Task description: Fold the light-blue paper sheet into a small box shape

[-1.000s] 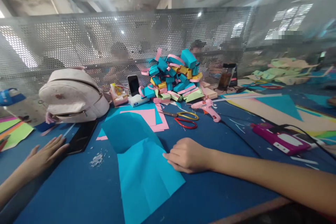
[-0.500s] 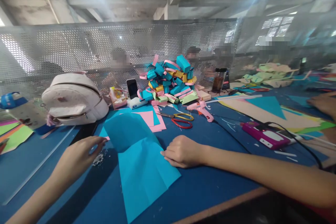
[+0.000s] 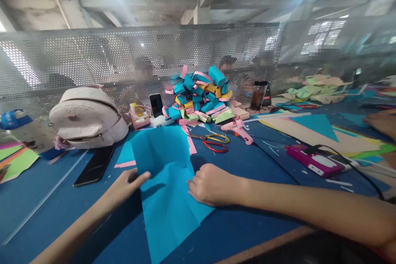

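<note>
A creased sheet of blue paper [image 3: 168, 198] lies before me, its far part standing up from the table. My left hand [image 3: 131, 181] has the paper's left edge, thumb over the front and fingers partly hidden behind it. On the right edge, my right hand [image 3: 212, 185] is curled closed on the paper at about the fold. Beyond the paper are scissors [image 3: 213, 142] with one yellow and one red handle. A pink glue gun [image 3: 238, 130] rests to their right.
A heap of folded paper pieces [image 3: 201, 97] stands at the back. A white backpack [image 3: 88, 117] and a black phone [image 3: 94, 167] are to the left. At right lie a magenta power strip [image 3: 314, 161], paper sheets [image 3: 312, 132] and another person's hand [image 3: 382, 121].
My left hand has moved right onto the paper's left edge, uncovering the phone. The sheet's far part has risen more upright and swung right. My right hand stays on the right edge.
</note>
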Demonstrator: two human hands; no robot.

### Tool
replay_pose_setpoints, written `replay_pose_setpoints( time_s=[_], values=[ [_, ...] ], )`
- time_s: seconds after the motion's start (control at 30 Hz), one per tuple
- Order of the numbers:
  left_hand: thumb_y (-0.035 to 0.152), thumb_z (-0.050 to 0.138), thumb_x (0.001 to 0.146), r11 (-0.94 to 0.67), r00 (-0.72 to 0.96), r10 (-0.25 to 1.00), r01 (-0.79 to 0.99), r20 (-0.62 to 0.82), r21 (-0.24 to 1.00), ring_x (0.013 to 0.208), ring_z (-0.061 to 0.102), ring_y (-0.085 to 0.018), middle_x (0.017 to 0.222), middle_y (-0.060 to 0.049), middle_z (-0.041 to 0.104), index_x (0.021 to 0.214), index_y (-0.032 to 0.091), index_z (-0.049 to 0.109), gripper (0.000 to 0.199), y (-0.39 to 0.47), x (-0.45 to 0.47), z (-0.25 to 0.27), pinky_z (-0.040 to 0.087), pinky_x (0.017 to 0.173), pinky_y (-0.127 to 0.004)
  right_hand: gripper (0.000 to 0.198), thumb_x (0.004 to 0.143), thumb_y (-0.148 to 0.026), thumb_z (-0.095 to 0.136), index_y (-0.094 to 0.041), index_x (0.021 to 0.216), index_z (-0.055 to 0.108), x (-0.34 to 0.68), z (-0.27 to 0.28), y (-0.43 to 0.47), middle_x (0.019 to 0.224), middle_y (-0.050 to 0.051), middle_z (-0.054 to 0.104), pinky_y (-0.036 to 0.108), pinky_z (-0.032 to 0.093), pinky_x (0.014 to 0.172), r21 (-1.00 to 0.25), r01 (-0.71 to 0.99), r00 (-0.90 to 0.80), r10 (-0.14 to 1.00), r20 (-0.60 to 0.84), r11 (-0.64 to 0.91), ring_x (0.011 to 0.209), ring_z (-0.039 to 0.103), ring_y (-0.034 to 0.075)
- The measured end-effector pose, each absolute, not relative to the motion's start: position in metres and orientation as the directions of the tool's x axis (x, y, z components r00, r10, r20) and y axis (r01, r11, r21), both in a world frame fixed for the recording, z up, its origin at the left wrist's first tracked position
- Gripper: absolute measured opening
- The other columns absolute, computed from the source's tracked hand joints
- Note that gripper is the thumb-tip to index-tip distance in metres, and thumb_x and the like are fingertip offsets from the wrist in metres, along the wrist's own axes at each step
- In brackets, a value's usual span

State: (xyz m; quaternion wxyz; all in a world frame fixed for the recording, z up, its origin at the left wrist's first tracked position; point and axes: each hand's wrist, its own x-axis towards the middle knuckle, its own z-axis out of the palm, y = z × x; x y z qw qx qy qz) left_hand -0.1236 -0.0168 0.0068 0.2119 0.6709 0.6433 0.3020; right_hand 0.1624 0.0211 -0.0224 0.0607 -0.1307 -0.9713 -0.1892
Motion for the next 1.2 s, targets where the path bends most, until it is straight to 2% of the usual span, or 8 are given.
replay_pose_setpoints(
  time_s=[0.1,0.2,0.37,0.6,0.77,0.93,1.1,1.2],
  values=[
    [0.058,0.077,0.059,-0.045,-0.009,0.998,0.681,0.070,0.731,0.081,0.069,-0.034,0.082,-0.010,0.074,0.086,0.016,0.071,0.050,-0.010,-0.115,0.000,0.056,0.066,-0.039,0.018,0.091,-0.011,0.049,-0.005,0.100,0.063,0.157,-0.023,0.014,0.067,0.010,0.065,0.027,0.021,0.048,0.351,0.304,-0.952,0.267,0.151,0.886,0.055,0.056,0.017],
    [0.052,0.080,0.055,-0.041,-0.040,0.995,0.663,0.091,0.748,0.087,0.069,-0.037,0.088,-0.013,0.074,0.088,0.015,0.071,0.051,-0.002,-0.111,-0.006,0.056,0.068,-0.041,0.019,0.087,-0.008,0.052,-0.004,0.101,0.064,0.152,-0.020,0.010,0.068,0.011,0.066,0.027,0.021,0.046,0.353,0.305,-0.953,0.284,0.111,0.885,0.054,0.057,0.016],
    [0.047,0.077,0.062,-0.054,0.014,0.998,0.656,0.059,0.753,0.086,0.070,-0.034,0.093,-0.013,0.075,0.093,0.013,0.070,0.045,0.000,-0.112,-0.008,0.057,0.070,-0.040,0.020,0.079,-0.002,0.057,-0.006,0.096,0.068,0.145,-0.011,0.007,0.070,0.011,0.068,0.028,0.021,0.044,0.361,0.286,-0.956,0.291,0.040,0.888,0.056,0.059,0.018],
    [0.046,0.072,0.069,-0.087,0.068,0.996,0.678,0.055,0.730,0.082,0.070,-0.033,0.085,-0.010,0.075,0.085,0.013,0.071,0.037,-0.005,-0.119,-0.014,0.055,0.068,-0.036,0.025,0.079,-0.007,0.062,-0.007,0.103,0.069,0.142,-0.004,0.005,0.068,0.010,0.068,0.028,0.020,0.044,0.340,0.305,-0.945,0.327,-0.009,0.890,0.058,0.061,0.019],
    [0.040,0.061,0.080,-0.190,0.197,0.977,0.658,0.077,0.729,0.091,0.067,-0.030,0.096,-0.005,0.074,0.086,0.016,0.071,0.027,-0.010,-0.120,-0.016,0.053,0.080,-0.034,0.026,0.079,-0.005,0.059,-0.005,0.104,0.068,0.143,-0.005,0.003,0.063,0.008,0.066,0.030,0.021,0.042,0.316,0.321,-0.938,0.345,-0.021,0.893,0.055,0.060,0.020],
    [0.037,0.059,0.082,-0.244,0.247,0.963,0.642,0.105,0.727,0.096,0.063,-0.030,0.092,-0.003,0.073,0.080,0.019,0.069,0.021,-0.011,-0.121,-0.018,0.049,0.088,-0.035,0.030,0.084,-0.008,0.055,-0.004,0.113,0.063,0.148,-0.003,0.005,0.066,0.008,0.068,0.030,0.020,0.043,0.264,0.355,-0.928,0.372,-0.013,0.897,0.054,0.061,0.020],
    [0.037,0.066,0.074,-0.244,0.232,0.964,0.589,0.128,0.770,0.092,0.062,-0.030,0.090,-0.004,0.072,0.080,0.020,0.071,0.018,-0.003,-0.127,-0.023,0.050,0.081,-0.033,0.031,0.096,-0.023,0.046,-0.011,0.121,0.061,0.155,0.006,0.009,0.064,0.007,0.067,0.030,0.018,0.044,0.219,0.398,-0.911,0.413,-0.022,0.891,0.052,0.060,0.020],
    [0.039,0.069,0.073,-0.204,0.216,0.971,0.539,0.100,0.818,0.072,0.061,-0.023,0.071,-0.002,0.069,0.065,0.019,0.067,0.021,0.000,-0.124,-0.015,0.048,0.065,-0.027,0.035,0.096,-0.024,0.046,-0.011,0.126,0.058,0.156,0.008,0.009,0.063,0.007,0.067,0.031,0.017,0.044,0.221,0.399,-0.907,0.418,-0.048,0.890,0.051,0.059,0.020]
  ],
)
